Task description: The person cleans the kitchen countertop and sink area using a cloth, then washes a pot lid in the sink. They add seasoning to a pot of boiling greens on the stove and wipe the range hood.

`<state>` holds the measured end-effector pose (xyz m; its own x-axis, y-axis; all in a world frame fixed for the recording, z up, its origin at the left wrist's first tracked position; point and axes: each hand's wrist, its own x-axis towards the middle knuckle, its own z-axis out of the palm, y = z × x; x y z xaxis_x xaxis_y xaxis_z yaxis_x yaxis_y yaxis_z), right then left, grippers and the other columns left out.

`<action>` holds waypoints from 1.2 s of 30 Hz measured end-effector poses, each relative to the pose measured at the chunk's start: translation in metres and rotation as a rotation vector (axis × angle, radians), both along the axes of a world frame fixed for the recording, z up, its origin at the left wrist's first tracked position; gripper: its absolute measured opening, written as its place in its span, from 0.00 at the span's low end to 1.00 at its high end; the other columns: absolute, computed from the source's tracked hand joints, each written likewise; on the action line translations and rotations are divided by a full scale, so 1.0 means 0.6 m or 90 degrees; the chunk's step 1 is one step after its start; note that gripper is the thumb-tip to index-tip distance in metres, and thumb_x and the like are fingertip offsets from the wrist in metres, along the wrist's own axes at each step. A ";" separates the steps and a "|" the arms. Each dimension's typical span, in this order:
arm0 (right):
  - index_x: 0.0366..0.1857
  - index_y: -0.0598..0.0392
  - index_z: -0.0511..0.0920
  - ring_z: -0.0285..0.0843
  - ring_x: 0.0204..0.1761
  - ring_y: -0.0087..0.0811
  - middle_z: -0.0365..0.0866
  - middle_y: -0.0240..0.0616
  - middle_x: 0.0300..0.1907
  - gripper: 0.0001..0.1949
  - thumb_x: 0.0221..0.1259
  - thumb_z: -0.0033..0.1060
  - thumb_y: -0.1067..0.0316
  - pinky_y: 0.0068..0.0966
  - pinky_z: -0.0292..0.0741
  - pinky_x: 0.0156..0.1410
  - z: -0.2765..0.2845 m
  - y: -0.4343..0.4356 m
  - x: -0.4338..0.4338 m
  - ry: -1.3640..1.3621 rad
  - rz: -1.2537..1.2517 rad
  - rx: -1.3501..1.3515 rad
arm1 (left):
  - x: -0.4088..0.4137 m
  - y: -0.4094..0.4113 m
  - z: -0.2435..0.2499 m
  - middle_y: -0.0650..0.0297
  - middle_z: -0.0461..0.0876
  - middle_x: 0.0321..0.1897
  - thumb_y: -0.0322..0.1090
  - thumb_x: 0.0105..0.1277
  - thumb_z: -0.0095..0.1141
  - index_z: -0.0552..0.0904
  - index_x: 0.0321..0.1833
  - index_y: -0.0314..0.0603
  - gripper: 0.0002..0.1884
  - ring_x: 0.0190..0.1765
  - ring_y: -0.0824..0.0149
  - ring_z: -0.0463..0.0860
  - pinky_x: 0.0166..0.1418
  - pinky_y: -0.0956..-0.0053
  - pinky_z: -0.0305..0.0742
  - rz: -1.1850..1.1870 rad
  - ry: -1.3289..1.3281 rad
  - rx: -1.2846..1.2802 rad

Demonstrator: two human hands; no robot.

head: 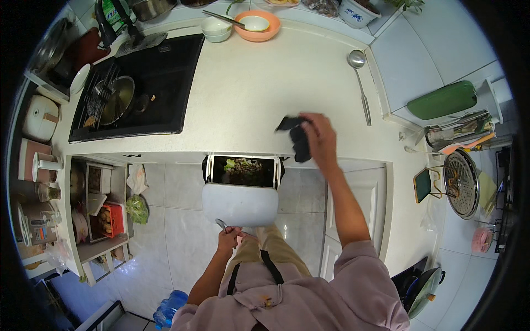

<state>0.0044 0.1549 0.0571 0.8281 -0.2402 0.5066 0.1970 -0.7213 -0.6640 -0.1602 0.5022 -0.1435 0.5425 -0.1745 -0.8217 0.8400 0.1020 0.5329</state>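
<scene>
In my right hand (322, 138) is a dark folded item (301, 142), held over the counter's front edge; whether it is cloth or plastic cannot be told. My left hand (230, 241) grips a small metal utensil (221, 224), possibly a spoon, low in front of my legs. Just beyond that hand stands a bin with its white lid (240, 205) tipped towards me. Inside the bin's dark opening lie food scraps (244, 166), some of them green leaves. Black bag material (283, 167) shows at the bin's sides.
The pale counter (265, 91) carries a metal ladle (361, 85) at right and bowls (256, 31) at the back. A black sink (165, 82) holding a pan (120, 99) is at left. Below it, a pull-out rack (103, 244) stands out. Blue plastic bottles (169, 308) lie on the floor.
</scene>
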 end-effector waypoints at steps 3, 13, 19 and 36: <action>0.44 0.57 0.81 0.78 0.47 0.47 0.83 0.42 0.43 0.09 0.63 0.61 0.69 0.37 0.75 0.54 -0.088 -0.122 0.028 0.061 -0.156 -0.057 | 0.005 -0.001 -0.005 0.62 0.82 0.25 0.33 0.67 0.62 0.83 0.35 0.40 0.05 0.16 0.77 0.64 0.17 0.79 0.56 -0.028 -0.003 0.008; 0.42 0.47 0.83 0.72 0.54 0.39 0.82 0.29 0.46 0.11 0.54 0.66 0.66 0.40 0.66 0.61 -0.152 0.157 0.063 0.038 0.104 -0.195 | 0.001 0.000 0.012 0.64 0.83 0.25 0.32 0.68 0.60 0.82 0.33 0.41 0.06 0.16 0.78 0.63 0.19 0.79 0.55 -0.008 -0.020 -0.009; 0.41 0.49 0.83 0.70 0.54 0.34 0.78 0.27 0.47 0.11 0.55 0.57 0.74 0.33 0.65 0.61 -0.202 0.212 -0.035 0.115 0.378 -0.323 | 0.007 0.002 0.035 0.68 0.80 0.22 0.30 0.67 0.60 0.83 0.33 0.40 0.04 0.19 0.78 0.69 0.21 0.81 0.61 -0.011 -0.015 -0.005; 0.48 0.60 0.81 0.75 0.52 0.36 0.80 0.41 0.48 0.13 0.61 0.53 0.82 0.27 0.70 0.62 0.054 0.144 -0.125 -0.036 -0.083 0.088 | 0.109 -0.037 0.033 0.66 0.84 0.25 0.35 0.70 0.56 0.82 0.32 0.39 0.10 0.29 0.72 0.77 0.32 0.74 0.71 -0.053 -0.108 -0.007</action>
<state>-0.0705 0.2413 0.0892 0.7564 -0.4138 0.5065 0.1481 -0.6459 -0.7489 -0.0946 0.4798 -0.1239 0.6566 -0.2330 -0.7173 0.7437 0.0416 0.6672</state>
